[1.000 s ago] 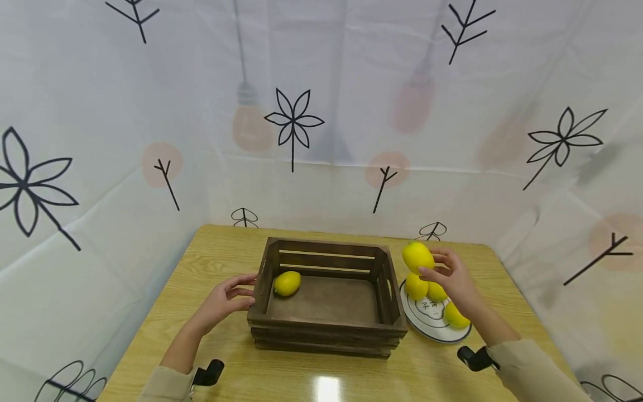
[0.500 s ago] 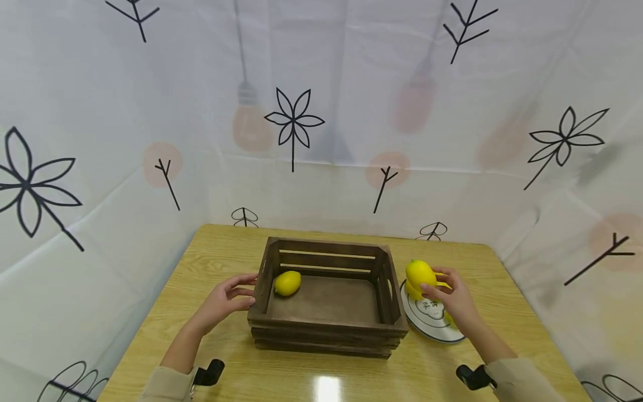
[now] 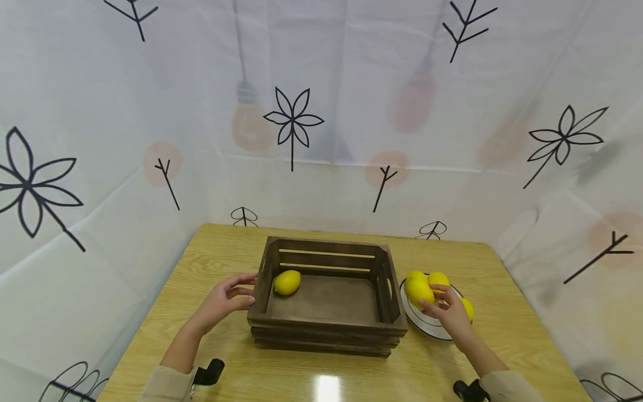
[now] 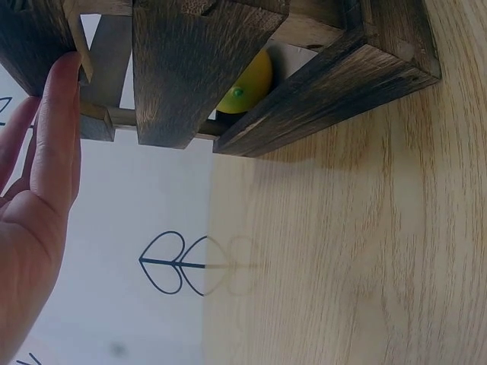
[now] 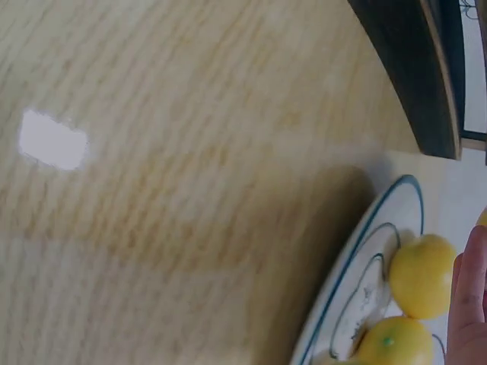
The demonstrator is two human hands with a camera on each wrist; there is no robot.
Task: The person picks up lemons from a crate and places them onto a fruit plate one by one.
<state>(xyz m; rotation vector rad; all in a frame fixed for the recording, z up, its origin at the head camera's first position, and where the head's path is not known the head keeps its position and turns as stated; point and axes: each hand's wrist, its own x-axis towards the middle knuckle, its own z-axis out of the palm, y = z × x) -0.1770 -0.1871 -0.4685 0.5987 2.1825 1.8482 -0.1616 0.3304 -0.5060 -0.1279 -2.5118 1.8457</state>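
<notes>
A brown slatted wooden crate [image 3: 329, 338] stands mid-table with one lemon [image 3: 287, 283] inside, near its left wall. My left hand [image 3: 226, 298] rests its extended fingers against the crate's left side, as the left wrist view also shows. On the right, my right hand [image 3: 452, 321] grips a lemon [image 3: 420, 293] between thumb and fingers, low over a white plate [image 3: 427, 329] with a dark rim line. Around it on the plate are other lemons, one behind [image 3: 414, 276], one farther right [image 3: 439, 278] and one partly hidden by the hand [image 3: 468, 307].
The light wood table [image 3: 291, 379] has a bright reflection near its front. A white patterned cloth [image 3: 331, 195] hangs behind and at both sides. The plate sits close beside the crate's right wall [image 3: 394, 290].
My right hand has lowered its lemon from above the plate to the level of the other lemons, coming slightly nearer to me. My left hand and the crate have stayed put.
</notes>
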